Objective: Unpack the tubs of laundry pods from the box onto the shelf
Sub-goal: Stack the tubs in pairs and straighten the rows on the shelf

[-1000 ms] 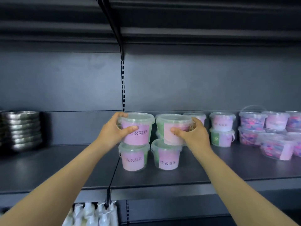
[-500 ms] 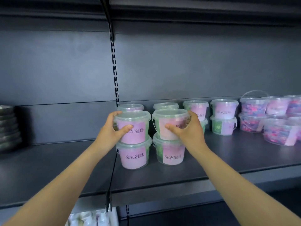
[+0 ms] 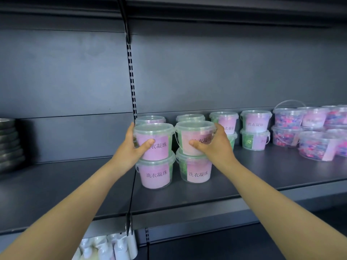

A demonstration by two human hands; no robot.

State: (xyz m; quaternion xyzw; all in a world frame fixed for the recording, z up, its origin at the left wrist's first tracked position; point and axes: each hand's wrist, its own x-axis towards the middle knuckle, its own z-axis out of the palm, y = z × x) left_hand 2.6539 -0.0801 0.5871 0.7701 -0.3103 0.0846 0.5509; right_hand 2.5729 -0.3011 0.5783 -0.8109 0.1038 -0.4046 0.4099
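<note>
Two clear tubs with pink labels stand stacked on two others on the dark shelf (image 3: 187,196). My left hand (image 3: 131,149) grips the upper left tub (image 3: 157,141), which sits on the lower left tub (image 3: 156,173). My right hand (image 3: 214,145) grips the upper right tub (image 3: 193,136), which sits on the lower right tub (image 3: 196,168). More stacked tubs (image 3: 255,126) stand behind and to the right. The box is out of view.
Wider tubs of mixed-colour pods (image 3: 317,145) fill the shelf's right end. A stack of metal bowls (image 3: 10,143) sits at the far left. A slotted upright (image 3: 132,81) runs up the back panel. White bottles (image 3: 110,246) stand on the shelf below.
Both upper tubs came down onto the lower tubs and now sit squarely on them. The view tilted down a little, so the shelf sits higher in frame; both hands keep their grip.
</note>
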